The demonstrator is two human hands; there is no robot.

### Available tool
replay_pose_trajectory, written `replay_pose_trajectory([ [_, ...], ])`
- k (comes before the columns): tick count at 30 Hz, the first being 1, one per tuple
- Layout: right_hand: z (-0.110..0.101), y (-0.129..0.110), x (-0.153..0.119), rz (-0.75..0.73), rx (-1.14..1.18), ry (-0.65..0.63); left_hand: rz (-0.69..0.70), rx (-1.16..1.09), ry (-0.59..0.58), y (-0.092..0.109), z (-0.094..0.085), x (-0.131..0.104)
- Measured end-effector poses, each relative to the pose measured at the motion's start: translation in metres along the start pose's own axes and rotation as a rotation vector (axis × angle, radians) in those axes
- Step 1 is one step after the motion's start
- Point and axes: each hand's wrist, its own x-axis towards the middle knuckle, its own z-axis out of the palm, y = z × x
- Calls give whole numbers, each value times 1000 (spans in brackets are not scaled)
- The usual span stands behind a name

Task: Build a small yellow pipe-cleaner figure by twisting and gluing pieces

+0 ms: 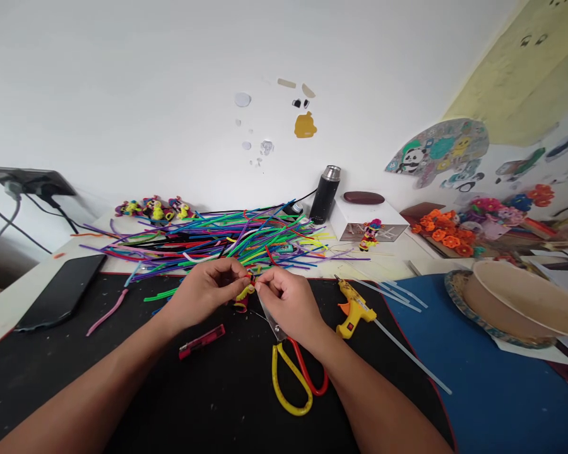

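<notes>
- Left hand (206, 290): fingers narrow, thumb and index pinching a small craft piece (243, 295).
- Right hand (291, 299): thumb and index also closed on the piece, other fingers curled; fine detail too small to tell.
- Piece sits between both sets of fingertips, over the black mat (180, 403), near its far edge; yellow and dark red parts show under the left fingertips, rest hidden.
- Scissors (279, 337): on the mat, blades partly under the right hand, one yellow and one red handle toward the person.
- Small red tool (202, 342): on the mat, below the left hand, apart from it; type unclear.
- Yellow glue gun (356, 309): right of the right hand, on the mat, clear stick out its back end.
- More glue sticks (400, 293): loose, beyond the gun, partly over the blue mat (478, 384).
- Pipe cleaners (227, 239): big multicolour heap just beyond the hands.
- Pink twisted piece (108, 312): left part of the black mat, near the phone (61, 293).
- Small figures (154, 208): grouped behind the heap's left end.
- Black flask (325, 195): upright by the wall, beside the white box (348, 214).
- Dark red case (363, 198): on top of the box; colourful doll (372, 233) in front.
- Orange flowers (442, 230): far right, beyond the bowl (525, 296).
</notes>
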Motion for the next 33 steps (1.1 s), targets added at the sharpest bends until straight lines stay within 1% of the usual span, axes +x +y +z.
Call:
replay_pose_trajectory([
  [4, 2, 4, -1, -43, -128, -36, -16, 32, -64, -2, -6, 0],
  [6, 3, 6, -1, -38, -128, -29, -42, 4, -74, -3, -7, 1],
  [9, 3, 7, 0, 18, 37, -4, -70, -65, -36, -5, -4, 3],
  [12, 2, 6, 2, 88, 238, -14, -93, -166, 11, -6, 0, 4],
  [14, 2, 5, 2, 121, 313, -21, -107, -225, 43, -6, 3, 5],
  [20, 4, 3, 3, 148, 420, -24, -119, -296, 75, -7, 9, 4],
  [29, 3, 3, 4, 177, 528, 29, -128, -343, 24, -11, 14, 0],
  [33, 3, 1, 4, 175, 557, 26, -143, -374, 22, -11, 16, 0],
])
